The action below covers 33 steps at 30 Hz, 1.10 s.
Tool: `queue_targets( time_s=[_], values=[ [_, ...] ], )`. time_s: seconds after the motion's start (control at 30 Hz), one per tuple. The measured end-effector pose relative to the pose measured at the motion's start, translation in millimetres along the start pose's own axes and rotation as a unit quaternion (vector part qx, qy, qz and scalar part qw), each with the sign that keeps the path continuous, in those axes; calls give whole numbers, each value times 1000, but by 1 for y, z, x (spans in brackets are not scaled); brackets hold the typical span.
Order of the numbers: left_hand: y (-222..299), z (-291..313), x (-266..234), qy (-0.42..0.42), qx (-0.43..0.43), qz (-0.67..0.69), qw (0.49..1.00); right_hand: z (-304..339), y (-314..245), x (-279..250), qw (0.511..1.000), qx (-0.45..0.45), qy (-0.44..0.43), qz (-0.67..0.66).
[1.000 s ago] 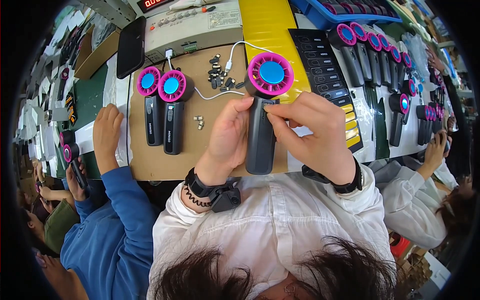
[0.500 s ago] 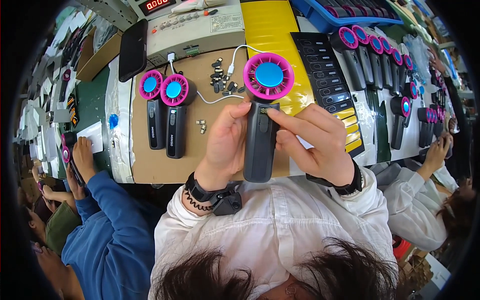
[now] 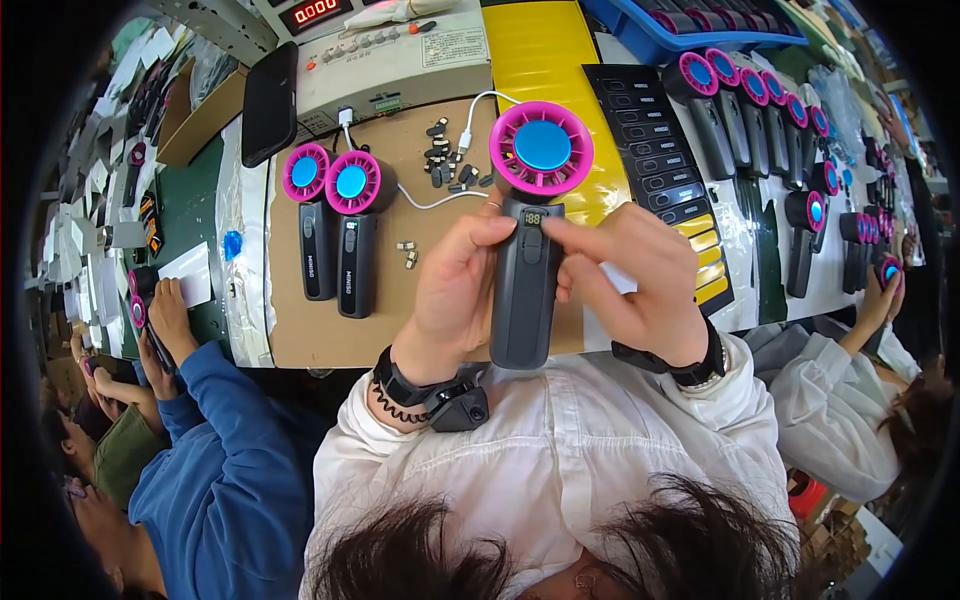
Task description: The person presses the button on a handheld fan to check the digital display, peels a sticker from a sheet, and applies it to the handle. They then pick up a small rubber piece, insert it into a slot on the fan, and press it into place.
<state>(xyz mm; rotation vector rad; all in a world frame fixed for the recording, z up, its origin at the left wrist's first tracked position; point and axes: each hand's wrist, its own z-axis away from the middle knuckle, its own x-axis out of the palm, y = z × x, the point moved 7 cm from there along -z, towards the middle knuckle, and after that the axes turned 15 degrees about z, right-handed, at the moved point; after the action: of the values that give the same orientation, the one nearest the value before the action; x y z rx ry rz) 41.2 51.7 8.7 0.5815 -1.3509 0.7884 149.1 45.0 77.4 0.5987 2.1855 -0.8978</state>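
A dark grey handheld fan [image 3: 522, 290] with a pink grille and blue centre stands upright before my chest. My left hand [image 3: 450, 285] is wrapped round its handle from the left, thumb near the top of the grip. A small lit display sits on the handle, with a slider-like button below it. My right hand [image 3: 640, 280] is on the other side, its index fingertip at the display's right edge. Its thumb is apart from the index finger and the other fingers are curled, holding nothing. Two similar fans, the left one [image 3: 313, 250] and the right one [image 3: 357, 250], lie side by side on the brown board.
Behind are a grey test box [image 3: 400, 70], a black phone [image 3: 268, 105], a white cable [image 3: 465, 135] and small dark parts [image 3: 440, 165]. A black sheet of stickers [image 3: 655, 150], more fans [image 3: 710, 120] and a blue crate [image 3: 640, 30] are at right. Co-workers sit on both sides.
My right index finger has shifted slightly right, uncovering more of the display and the button below. The fan has tilted and moved a little to the right in my left hand.
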Motion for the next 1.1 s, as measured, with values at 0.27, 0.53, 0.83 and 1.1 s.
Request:
queue_targets(
  time_s=[0.27,0.53,0.83,1.1],
  values=[
    [-3,-3,10,-42,20,-140,989,2,28,31,858,288,19,-425],
    [-4,-7,0,37,41,-232,971,2,22,43,791,316,-20,-523],
    [-6,-7,-3,22,39,-252,967,1,16,39,775,333,-31,-537],
    [-11,-6,-4,1,23,-224,974,4,15,37,774,353,-35,-525]
  ],
)
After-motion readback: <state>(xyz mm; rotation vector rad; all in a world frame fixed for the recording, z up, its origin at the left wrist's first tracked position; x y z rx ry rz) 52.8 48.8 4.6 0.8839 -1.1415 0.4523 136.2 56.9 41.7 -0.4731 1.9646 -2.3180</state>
